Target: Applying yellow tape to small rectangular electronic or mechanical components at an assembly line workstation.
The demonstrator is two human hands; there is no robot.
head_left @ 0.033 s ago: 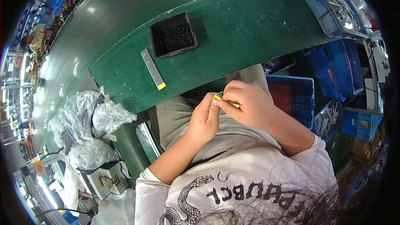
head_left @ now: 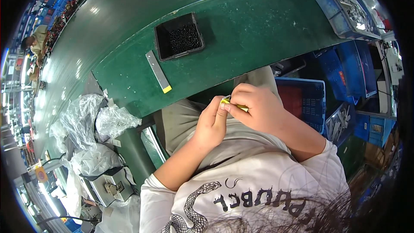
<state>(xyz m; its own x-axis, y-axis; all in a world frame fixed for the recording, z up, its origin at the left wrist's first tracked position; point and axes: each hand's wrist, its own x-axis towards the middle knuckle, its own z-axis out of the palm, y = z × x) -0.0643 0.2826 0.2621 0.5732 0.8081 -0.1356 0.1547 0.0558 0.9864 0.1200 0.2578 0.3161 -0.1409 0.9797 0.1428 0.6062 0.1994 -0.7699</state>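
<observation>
My left hand and my right hand meet above my lap, just off the front edge of the green table. Between their pinched fingertips is a small yellow strip, held by both hands. A greyish edge shows beside it at the fingertips; the fingers hide the rest. On the table beyond lies a flat grey metal bar with holes at its far end and a yellow near end. Behind the bar stands a black plastic bin holding many small dark pieces that look like screws.
A blue crate of metal parts sits at the table's far right. Lower right are a blue basket and more blue bins. Clear plastic bags pile up at left, above a metal box. Another person is at far left.
</observation>
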